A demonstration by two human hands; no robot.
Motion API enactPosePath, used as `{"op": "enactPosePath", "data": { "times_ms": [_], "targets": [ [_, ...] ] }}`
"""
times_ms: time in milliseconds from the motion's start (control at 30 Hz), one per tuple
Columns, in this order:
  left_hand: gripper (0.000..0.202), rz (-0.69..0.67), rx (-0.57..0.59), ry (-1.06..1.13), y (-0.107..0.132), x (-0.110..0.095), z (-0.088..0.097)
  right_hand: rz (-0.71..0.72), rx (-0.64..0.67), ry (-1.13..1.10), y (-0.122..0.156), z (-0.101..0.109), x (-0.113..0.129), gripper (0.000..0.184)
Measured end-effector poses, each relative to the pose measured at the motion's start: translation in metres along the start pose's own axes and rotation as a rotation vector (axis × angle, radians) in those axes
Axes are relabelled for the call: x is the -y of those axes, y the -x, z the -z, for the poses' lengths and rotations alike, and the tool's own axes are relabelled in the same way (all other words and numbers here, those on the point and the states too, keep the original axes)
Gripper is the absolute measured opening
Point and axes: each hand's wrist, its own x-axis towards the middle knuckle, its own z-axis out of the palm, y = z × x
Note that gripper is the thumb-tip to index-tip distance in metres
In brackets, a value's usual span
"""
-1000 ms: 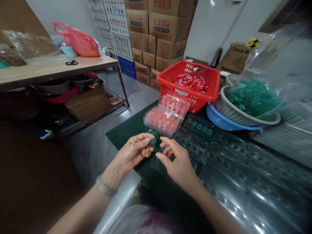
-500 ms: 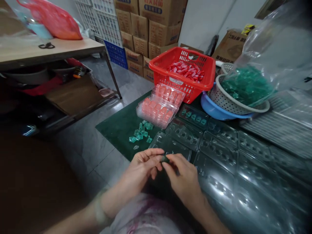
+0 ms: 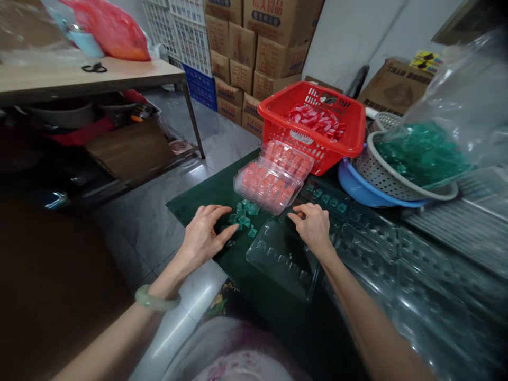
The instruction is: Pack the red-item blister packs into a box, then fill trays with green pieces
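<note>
My left hand (image 3: 203,233) is at the table's left edge, thumb and fingers apart, beside a small pile of translucent green plastic pieces (image 3: 243,214). It appears to hold nothing. My right hand (image 3: 314,225) is over a clear plastic tray, with thumb and fingertips pinched; what they hold, if anything, is hidden. Nearer to me lies another clear tray (image 3: 283,259) with a row of small moulded pockets. Behind my right hand, a clear tray (image 3: 326,198) has green pieces in its row of pockets. A stack of clear packs with orange-pink contents (image 3: 268,182) sits behind the pile.
A red basket (image 3: 311,145) with red-and-pink pieces stands at the back. To its right, a grey colander (image 3: 371,172) in a blue basin (image 3: 359,185) holds a bag of green pieces (image 3: 428,151). More clear trays (image 3: 420,286) cover the right side.
My hands, together at a small dark green item half a second ago, have separated. The left moved to the green pile and spread its fingers; the right moved forward over a tray.
</note>
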Motion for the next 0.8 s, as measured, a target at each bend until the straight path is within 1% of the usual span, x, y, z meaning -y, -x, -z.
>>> {"op": "enactPosePath", "data": {
  "times_ms": [67,100,167,267,367,433,500,567,600,667,733,800],
  "targets": [
    [0.037,-0.033,0.098,-0.059,0.0,0.002,0.001,0.001,0.025,0.083,-0.002,-0.002,0.001,0.016],
    [0.036,-0.039,0.121,-0.077,0.001,0.002,0.0,0.001,0.036,0.112,-0.003,-0.003,0.002,0.017],
    [0.031,-0.036,0.118,-0.08,0.002,0.003,-0.001,0.027,0.053,0.164,-0.006,-0.004,0.003,0.017],
    [0.028,-0.011,0.101,-0.016,0.004,0.005,-0.003,0.113,0.068,0.234,-0.009,-0.002,0.003,0.017],
    [0.03,0.0,0.117,0.04,0.006,0.007,-0.001,0.135,0.104,0.218,-0.007,0.005,0.003,0.018],
    [0.03,-0.055,0.155,0.006,0.008,0.006,0.002,0.114,0.062,0.173,-0.001,0.011,0.006,0.03],
    [0.031,-0.127,0.208,-0.069,0.01,0.005,0.005,0.109,-0.042,0.09,0.009,0.019,0.013,0.039],
    [0.032,-0.151,0.229,-0.123,0.01,0.003,0.005,0.154,-0.106,-0.051,0.022,0.025,0.025,0.033],
    [0.031,-0.145,0.226,-0.126,0.01,0.002,0.004,0.188,-0.105,-0.133,0.029,0.028,0.032,0.028],
    [0.027,-0.128,0.198,-0.088,0.008,0.002,0.002,0.249,-0.064,-0.282,0.042,0.03,0.048,0.023],
    [0.023,-0.101,0.157,-0.01,0.006,0.0,0.001,0.284,-0.019,-0.38,0.051,0.029,0.063,0.022],
    [0.018,-0.015,0.137,0.128,0.004,-0.004,0.003,0.312,0.025,-0.441,0.055,0.025,0.074,0.025]
  ]
}}
